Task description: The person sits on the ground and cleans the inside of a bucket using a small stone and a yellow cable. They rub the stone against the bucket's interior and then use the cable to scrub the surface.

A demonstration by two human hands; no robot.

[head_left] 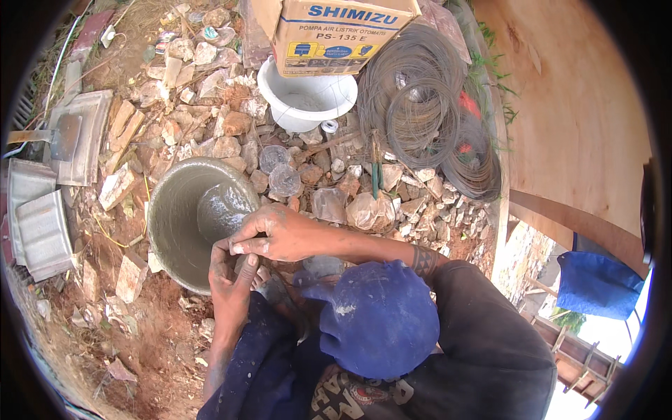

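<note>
Over the near right rim of a round, mortar-coated bucket (162, 234), my two hands meet. My right hand (273, 234) reaches in from the right, its fingers bent and pinched against the fingers of the other hand. My left hand (234, 273) comes up from below, fingers curled and thumb raised. Both look closed; whatever lies between the fingertips, if anything, is too small or hidden to make out. Grey smears mark the skin. Inside the bucket a wet, shiny grey patch (222, 208) shows. Rounded blue cloth (378, 318) covers part of the lower middle.
A white basin (308, 112) stands beyond, partly under a cardboard box (343, 35). Coils of wire (413, 98) lie right of it. Clear plastic cups (284, 180) rest among broken rubble. At left are a trowel-like blade (66, 138) and grey moulded pieces (43, 227). Plywood (574, 105) rises at right.
</note>
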